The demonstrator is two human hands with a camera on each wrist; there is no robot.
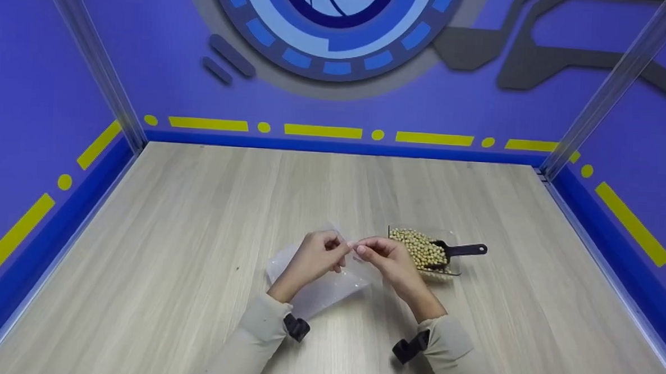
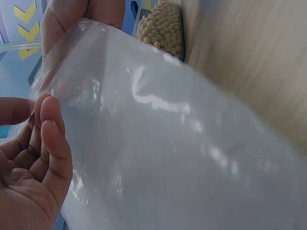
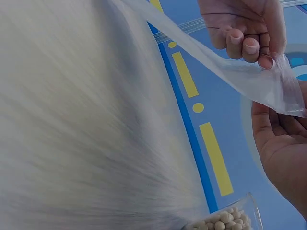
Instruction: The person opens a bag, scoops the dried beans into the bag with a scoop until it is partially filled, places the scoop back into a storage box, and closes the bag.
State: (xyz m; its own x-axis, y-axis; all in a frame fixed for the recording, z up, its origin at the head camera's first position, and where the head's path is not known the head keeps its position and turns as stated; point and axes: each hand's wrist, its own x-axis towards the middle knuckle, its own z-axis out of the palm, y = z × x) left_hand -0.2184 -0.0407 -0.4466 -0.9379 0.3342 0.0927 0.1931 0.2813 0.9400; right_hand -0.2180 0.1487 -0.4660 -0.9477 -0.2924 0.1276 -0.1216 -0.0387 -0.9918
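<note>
A clear plastic bag [image 1: 328,288] hangs below both hands, its top edge between them. My left hand [image 1: 321,253] pinches that edge between thumb and fingers, as the left wrist view also shows on the bag [image 2: 158,129]. Close beside it, my right hand [image 1: 389,259] pinches the same edge, fingertips nearly meeting the left ones. In the right wrist view the bag [image 3: 254,81] stretches down from the two hands. Just right of the right hand stands a clear container [image 1: 449,236] of round, pale yellow beans [image 1: 415,244]. A black scoop [image 1: 465,249] lies in the beans, handle pointing right.
The wood-grain table [image 1: 197,215] carries these things near its middle. Blue and purple panels [image 1: 336,108] with yellow marks enclose its back and sides, joined by clear corner posts [image 1: 99,70].
</note>
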